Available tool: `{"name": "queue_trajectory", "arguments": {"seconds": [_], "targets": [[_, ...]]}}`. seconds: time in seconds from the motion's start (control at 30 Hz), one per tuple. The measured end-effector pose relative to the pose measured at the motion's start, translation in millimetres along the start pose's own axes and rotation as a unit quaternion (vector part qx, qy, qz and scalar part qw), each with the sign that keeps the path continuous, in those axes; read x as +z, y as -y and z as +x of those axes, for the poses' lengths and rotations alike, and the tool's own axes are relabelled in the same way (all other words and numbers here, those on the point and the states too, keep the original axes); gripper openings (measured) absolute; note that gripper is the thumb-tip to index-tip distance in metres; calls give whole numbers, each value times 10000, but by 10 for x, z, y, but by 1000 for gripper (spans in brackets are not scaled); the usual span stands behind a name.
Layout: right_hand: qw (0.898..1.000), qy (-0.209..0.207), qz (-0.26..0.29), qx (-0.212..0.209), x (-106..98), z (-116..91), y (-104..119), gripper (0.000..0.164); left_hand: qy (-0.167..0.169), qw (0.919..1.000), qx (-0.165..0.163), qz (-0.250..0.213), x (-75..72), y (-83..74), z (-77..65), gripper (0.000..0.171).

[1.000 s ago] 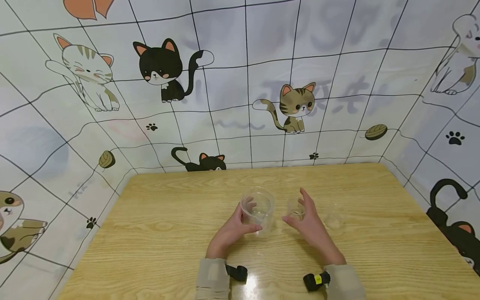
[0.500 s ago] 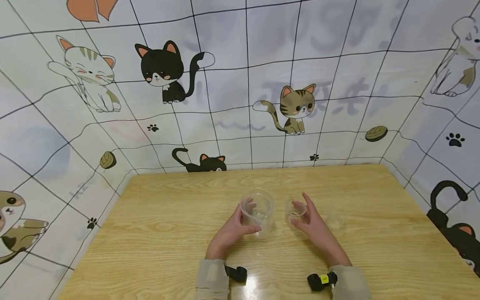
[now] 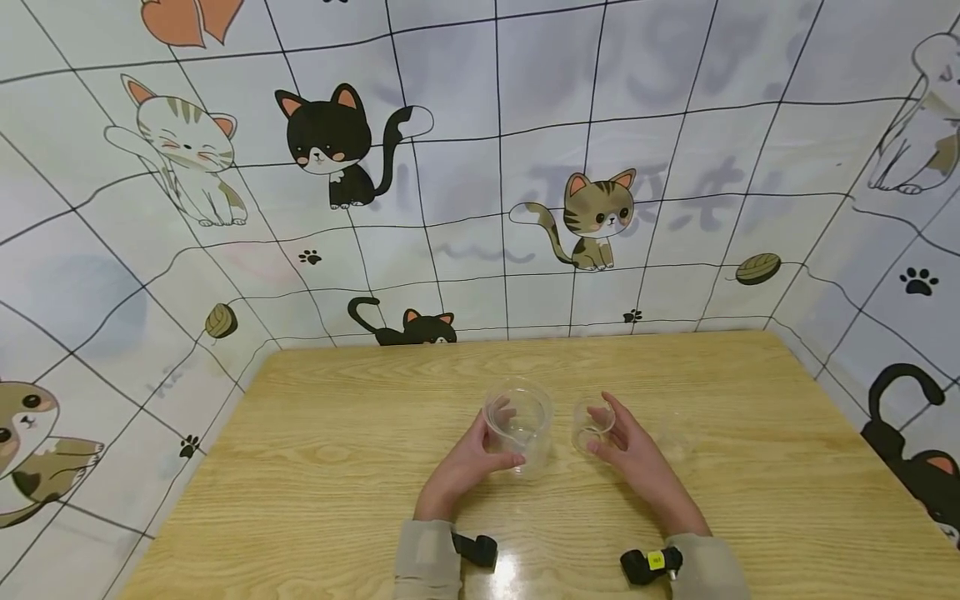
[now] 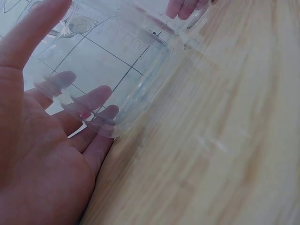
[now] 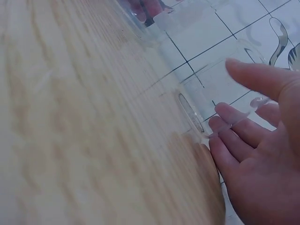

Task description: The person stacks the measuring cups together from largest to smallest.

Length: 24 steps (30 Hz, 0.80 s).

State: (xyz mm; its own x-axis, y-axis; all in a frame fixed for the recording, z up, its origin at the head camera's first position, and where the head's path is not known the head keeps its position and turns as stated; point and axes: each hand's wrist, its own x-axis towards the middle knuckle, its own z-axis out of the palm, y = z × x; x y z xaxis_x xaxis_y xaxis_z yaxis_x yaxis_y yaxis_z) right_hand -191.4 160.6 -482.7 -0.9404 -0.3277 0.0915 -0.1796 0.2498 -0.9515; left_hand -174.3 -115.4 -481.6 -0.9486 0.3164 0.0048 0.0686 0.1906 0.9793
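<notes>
L hand [image 3: 471, 457] has grip round beaker [image 3: 522, 429], R hand [image 3: 637, 458] round cup [image 3: 587, 427]. Both are approx. midway btwn L and R edges of tabletop [image 3: 330, 467], cup nearer R edge.

Even, fairly bright light fills the head view, with a white glare patch [image 3: 504, 573] on the near part of the wooden table [image 3: 337, 467]. The patterned backdrop [image 3: 465, 208] reads pale and bluish-grey, its drawn lines crisp. The larger clear beaker [image 3: 531, 427] and the smaller clear vessel [image 3: 586, 428] show mainly as thin highlights – a faint transparent shape [image 3: 677, 437] to their right nearly melts into the wood. Both wrist views are dimmer, cooler and hazier, the grain smeared. Soft brownish shadow darkens the tabletop beside the left hand [image 4: 47, 140] and right hand [image 5: 258, 152] – the beaker's scale marks blur past reading
</notes>
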Motion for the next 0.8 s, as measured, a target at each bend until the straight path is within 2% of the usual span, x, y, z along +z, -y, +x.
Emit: {"name": "queue_trajectory", "arguments": {"seconds": [0.27, 0.43, 0.7, 0.8], "targets": [[9998, -33, 160, 116, 1, 9, 62, 70, 15, 10000, -26, 8, -2, 4, -9, 86], [9993, -173, 192, 283, 14, 32, 76, 73, -38, 9999, -76, 128, -6, 10, 9, 86], [9990, -146, -48, 428, 40, 12, 78, 68, -5, 10000, -34, 51, -9, 5, 2, 87], [9983, -191, 97, 540, 51, 11, 79, 69, -9, 10000, -28, 41, -8, 1, 1, 87]]}}
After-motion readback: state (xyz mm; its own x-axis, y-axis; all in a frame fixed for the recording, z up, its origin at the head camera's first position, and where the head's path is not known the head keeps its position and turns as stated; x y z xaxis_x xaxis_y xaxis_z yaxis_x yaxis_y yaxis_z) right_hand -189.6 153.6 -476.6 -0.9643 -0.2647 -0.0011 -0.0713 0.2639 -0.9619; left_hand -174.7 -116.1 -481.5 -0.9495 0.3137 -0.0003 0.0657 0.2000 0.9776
